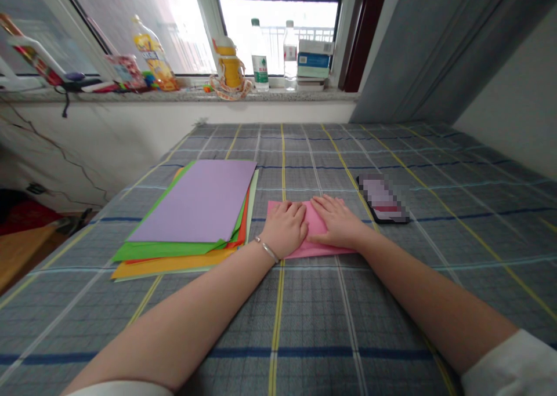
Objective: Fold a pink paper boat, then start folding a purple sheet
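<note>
A grey plaid cloth [209,332], woven with yellow, white and blue lines, covers the broad surface, slightly wrinkled and cut off at the near edge. A plain grey curtain [413,48] hangs in folds at the far right. Along the far side runs a speckled windowsill [296,95].

On the left lies a loose pile of paper, its top a smooth purple sheet [195,202]; the green, orange and yellow sheets beneath show only as uneven edges, so their number is hard to make out.

Right of the pile, in the middle, pink paper [314,217] lies flat on the cloth. Its longer visible side runs left to right, roughly in line with the sill. The hands hide much of it, and I cannot tell how many layers it has.

The right hand [337,219] rests on its right half, fingers extended and slightly parted, thumb away from them. The left hand [285,228] presses its left part, fingers close together and bent; whether they pinch the paper, I cannot tell.

Farther right lies a dark-edged phone [383,199], its screen blurred into blocks. A thin silvery bracelet [266,249] circles the left wrist.
</note>
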Action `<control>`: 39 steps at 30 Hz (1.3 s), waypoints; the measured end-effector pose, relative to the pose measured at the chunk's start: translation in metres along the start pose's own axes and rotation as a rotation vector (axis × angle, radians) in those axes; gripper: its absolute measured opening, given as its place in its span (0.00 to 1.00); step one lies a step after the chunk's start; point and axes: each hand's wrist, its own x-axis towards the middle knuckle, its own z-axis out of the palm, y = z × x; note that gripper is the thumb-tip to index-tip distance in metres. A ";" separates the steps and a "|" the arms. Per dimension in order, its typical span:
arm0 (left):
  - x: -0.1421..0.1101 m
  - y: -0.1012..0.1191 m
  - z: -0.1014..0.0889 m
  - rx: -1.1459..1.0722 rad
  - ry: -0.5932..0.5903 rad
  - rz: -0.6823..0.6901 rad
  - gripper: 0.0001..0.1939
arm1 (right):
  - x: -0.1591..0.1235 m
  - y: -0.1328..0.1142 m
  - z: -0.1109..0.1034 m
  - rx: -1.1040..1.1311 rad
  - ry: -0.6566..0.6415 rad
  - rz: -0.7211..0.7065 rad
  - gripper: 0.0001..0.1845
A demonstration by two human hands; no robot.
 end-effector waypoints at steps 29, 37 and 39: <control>-0.011 -0.011 -0.015 -0.088 -0.325 0.098 0.52 | -0.014 0.015 -0.007 0.048 -0.177 -0.011 0.71; -0.021 -0.017 -0.027 -0.024 -0.406 0.081 0.52 | -0.030 0.024 -0.008 0.062 -0.144 0.015 0.66; -0.024 -0.019 -0.028 -0.005 -0.413 0.074 0.52 | -0.034 0.027 -0.006 0.055 -0.124 0.023 0.65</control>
